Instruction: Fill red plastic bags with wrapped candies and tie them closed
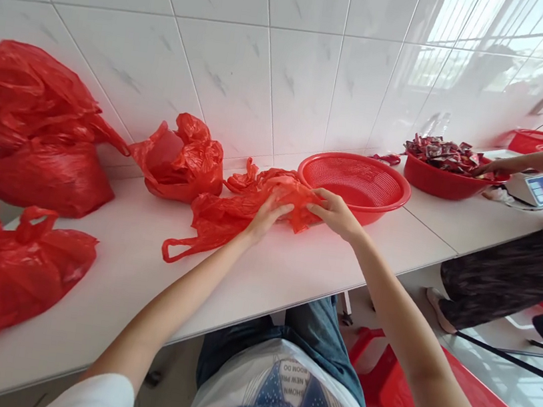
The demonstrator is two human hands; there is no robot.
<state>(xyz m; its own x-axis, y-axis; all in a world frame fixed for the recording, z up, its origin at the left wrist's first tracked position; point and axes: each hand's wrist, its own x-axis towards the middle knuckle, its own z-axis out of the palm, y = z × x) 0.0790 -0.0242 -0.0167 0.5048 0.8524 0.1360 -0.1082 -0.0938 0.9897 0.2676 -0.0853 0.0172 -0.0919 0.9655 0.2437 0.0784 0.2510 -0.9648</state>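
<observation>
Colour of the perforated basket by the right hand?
Red. The basket shows best in the head view, behind the right hand.

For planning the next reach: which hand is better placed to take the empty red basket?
Probably right: the right hand, pinching the red bag, lies beside the basket rim; the left hand is farther from it.
</observation>
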